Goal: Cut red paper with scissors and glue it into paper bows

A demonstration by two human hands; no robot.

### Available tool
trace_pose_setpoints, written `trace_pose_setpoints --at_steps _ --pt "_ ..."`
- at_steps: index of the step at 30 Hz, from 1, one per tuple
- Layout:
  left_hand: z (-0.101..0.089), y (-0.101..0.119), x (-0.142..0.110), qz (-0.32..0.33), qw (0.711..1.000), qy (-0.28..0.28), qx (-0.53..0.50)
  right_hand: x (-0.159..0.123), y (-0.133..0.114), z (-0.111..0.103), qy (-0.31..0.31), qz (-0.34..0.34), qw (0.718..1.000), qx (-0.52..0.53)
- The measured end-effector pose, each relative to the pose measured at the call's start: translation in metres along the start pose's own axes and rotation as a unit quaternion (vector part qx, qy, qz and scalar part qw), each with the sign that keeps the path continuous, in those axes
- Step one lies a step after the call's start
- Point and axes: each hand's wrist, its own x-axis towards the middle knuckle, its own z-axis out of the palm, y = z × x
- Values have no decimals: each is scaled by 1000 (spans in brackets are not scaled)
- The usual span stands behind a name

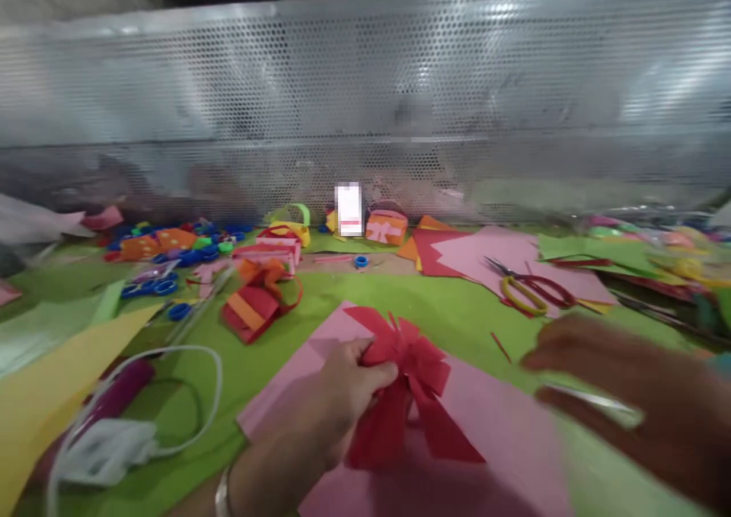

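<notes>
Between fingers and thumb of the left hand (346, 384), a red bow (408, 355) is pinched over pink paper (508, 433); beyond the right hand (656, 380) lie scissors (517, 279); whether its blurred fingers grasp anything cannot be told.

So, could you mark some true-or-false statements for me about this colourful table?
1. The left hand holds a red bow. True.
2. The sheet beneath it is yellow. False: the bow is over a pink sheet.
3. A white cable curves to the left of that hand. True.
4. The panel behind the table is solid. False: it is full of small holes.
5. A bracelet circles the left wrist. True.
</notes>
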Motion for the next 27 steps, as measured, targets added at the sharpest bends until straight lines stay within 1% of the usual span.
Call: trace_pose_setpoints --at_steps 1,2,3,5,6,8,9,11,13,14,17,19,21,24,27 --pt "-1 0 0 6 1000 2 1 11 -24 5 -19 -71 997 13" --pt "-1 0 0 15 1000 2 5 21 -44 9 -28 -129 991 18" --pt "-1 -1 0 24 1000 0 13 27 -61 14 -14 -157 987 17" --pt "-1 -1 -1 34 999 -10 20 35 -81 23 -3 -210 978 -2" --pt "-1 -2 -1 34 999 -16 18 36 -84 27 0 -236 972 -15" --pt "1 -2 -2 29 999 -23 18 35 -83 35 -9 -283 958 -39" --pt "2 -1 -3 24 999 -19 20 33 -80 38 -18 -296 954 -44" --pt "4 -1 -5 9 1000 -3 26 31 -75 42 -28 -298 953 -39" --pt "6 0 -8 0 999 3 32 31 -72 44 -21 -282 959 -8" --pt "7 0 -9 -2 999 0 33 32 -71 44 -10 -263 965 14" --pt "8 0 -11 -1 999 -11 39 38 -71 41 -6 -180 978 101" --pt "7 -1 -10 2 998 -10 67 43 -71 39 -17 -120 979 161" --pt "6 -2 -8 21 994 -8 111 48 -71 39 -30 -63 975 209" --pt "4 -2 -7 46 987 -7 153 50 -72 44 -45 17 971 235" --pt "5 0 -9 35 986 -13 162 49 -72 51 -45 70 968 237"
